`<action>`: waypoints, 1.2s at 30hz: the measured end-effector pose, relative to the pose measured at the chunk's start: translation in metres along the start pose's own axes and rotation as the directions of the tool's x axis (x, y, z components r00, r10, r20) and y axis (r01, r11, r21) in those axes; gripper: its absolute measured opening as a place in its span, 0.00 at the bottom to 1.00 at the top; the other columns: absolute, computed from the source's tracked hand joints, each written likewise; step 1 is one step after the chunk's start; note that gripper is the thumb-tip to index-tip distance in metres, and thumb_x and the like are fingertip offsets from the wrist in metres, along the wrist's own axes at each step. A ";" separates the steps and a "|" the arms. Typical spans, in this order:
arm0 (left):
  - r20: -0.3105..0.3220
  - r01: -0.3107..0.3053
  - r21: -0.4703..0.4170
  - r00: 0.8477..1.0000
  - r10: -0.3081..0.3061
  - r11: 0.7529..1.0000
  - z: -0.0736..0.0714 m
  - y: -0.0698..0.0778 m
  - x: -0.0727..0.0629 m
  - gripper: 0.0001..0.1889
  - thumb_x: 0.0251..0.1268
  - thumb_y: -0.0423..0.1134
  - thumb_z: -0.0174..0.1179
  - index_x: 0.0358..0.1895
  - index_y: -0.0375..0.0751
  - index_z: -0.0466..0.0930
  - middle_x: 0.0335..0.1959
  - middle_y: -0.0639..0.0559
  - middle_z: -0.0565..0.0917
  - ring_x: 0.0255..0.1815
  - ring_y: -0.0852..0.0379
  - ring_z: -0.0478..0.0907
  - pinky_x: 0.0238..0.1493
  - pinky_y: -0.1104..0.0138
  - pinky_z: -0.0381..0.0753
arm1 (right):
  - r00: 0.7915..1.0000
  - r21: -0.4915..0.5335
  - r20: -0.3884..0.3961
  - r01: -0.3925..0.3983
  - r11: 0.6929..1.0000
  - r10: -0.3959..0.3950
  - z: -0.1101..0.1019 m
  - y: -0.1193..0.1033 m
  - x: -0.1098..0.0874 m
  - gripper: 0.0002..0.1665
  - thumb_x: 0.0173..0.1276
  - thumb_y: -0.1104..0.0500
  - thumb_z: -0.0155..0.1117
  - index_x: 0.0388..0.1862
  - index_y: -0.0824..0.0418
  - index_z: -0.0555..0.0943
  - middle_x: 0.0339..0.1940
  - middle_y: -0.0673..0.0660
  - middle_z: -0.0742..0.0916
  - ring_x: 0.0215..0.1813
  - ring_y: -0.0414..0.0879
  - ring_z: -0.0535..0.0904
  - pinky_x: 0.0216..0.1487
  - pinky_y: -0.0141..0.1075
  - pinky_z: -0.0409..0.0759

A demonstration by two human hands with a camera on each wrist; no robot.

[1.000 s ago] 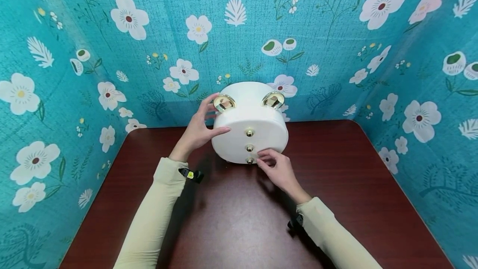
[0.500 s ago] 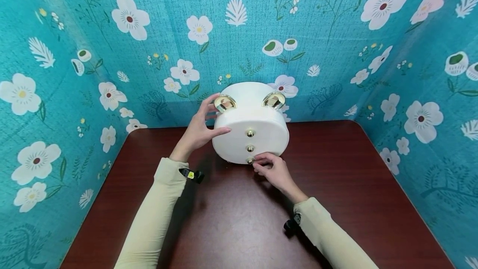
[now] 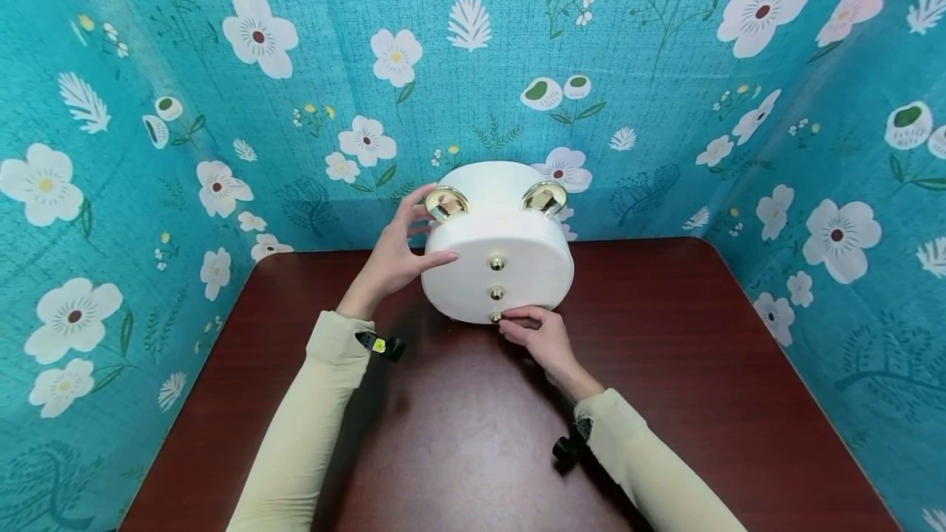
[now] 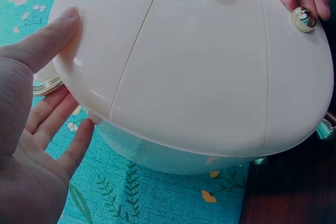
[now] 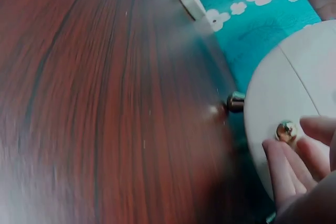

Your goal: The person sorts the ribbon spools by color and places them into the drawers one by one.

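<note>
A white rounded drawer box (image 3: 458,290) stands at the back of the table, its front split by two seams in the left wrist view. Three gold knobs run down it: top knob (image 3: 497,263), middle knob (image 3: 497,293) and lowest knob (image 5: 286,131). My left hand (image 3: 392,254) holds the box's upper left side, thumb (image 4: 65,27) on the front face and fingers along the side behind the gold ear-shaped ring (image 3: 447,202). My right hand (image 3: 543,341) is at the lowest knob, with slightly parted fingertips (image 5: 271,148) on either side of it.
The dark red wooden table (image 3: 458,433) reaches back to a blue floral cloth (image 3: 310,64) that hangs close behind the box and along both sides. A second gold ring (image 3: 545,198) sits at the box's upper right. A gold foot (image 5: 236,102) shows beneath it.
My right hand has moved left and slightly down, from beside the lower knobs to the lowest knob. My left hand keeps its place on the box, which stays put.
</note>
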State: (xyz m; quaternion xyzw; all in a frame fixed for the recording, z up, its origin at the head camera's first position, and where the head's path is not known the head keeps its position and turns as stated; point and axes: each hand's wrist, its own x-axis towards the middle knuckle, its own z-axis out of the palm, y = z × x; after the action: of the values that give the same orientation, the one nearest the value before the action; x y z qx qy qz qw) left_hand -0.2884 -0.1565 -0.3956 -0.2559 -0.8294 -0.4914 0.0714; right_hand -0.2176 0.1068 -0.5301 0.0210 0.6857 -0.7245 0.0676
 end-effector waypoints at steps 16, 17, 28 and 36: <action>-0.006 -0.021 -0.004 1.000 0.021 1.000 -0.001 -0.001 0.000 0.53 0.59 0.41 0.78 0.83 0.64 0.51 0.70 0.43 0.74 0.71 0.46 0.73 0.70 0.47 0.76 | 0.928 -0.454 0.009 0.337 0.825 -0.374 0.011 0.009 0.004 0.11 0.63 0.63 0.78 0.45 0.59 0.89 0.38 0.55 0.93 0.38 0.46 0.92 0.39 0.31 0.88; -0.006 -0.019 -0.007 1.000 0.019 1.000 -0.001 -0.001 0.000 0.53 0.59 0.41 0.78 0.82 0.66 0.51 0.70 0.43 0.74 0.71 0.46 0.73 0.70 0.46 0.76 | 0.928 -0.459 0.006 0.333 0.823 -0.373 0.011 0.009 0.006 0.11 0.63 0.63 0.78 0.45 0.58 0.90 0.38 0.54 0.93 0.39 0.46 0.92 0.39 0.30 0.88; 0.014 0.062 -0.018 0.998 -0.061 0.998 0.000 0.013 -0.003 0.53 0.61 0.36 0.75 0.84 0.58 0.48 0.74 0.35 0.69 0.73 0.34 0.71 0.70 0.40 0.73 | 0.932 -0.447 -0.029 0.311 0.839 -0.361 0.011 0.009 0.011 0.08 0.59 0.64 0.80 0.39 0.57 0.92 0.33 0.55 0.93 0.36 0.44 0.91 0.37 0.26 0.85; 0.009 0.044 -0.007 0.999 -0.044 0.999 0.000 0.007 -0.003 0.54 0.61 0.38 0.76 0.84 0.64 0.48 0.74 0.38 0.70 0.72 0.37 0.72 0.70 0.40 0.74 | 0.934 -0.473 -0.012 0.309 0.825 -0.356 0.008 0.009 0.014 0.08 0.58 0.63 0.81 0.37 0.55 0.93 0.31 0.53 0.93 0.34 0.43 0.91 0.35 0.27 0.85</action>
State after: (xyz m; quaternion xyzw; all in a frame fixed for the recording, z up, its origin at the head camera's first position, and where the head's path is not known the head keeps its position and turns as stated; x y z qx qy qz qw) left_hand -0.2821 -0.1546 -0.3913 -0.2399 -0.8333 -0.4949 0.0560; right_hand -0.2301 0.0975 -0.5399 -0.0796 0.8342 -0.5380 -0.0907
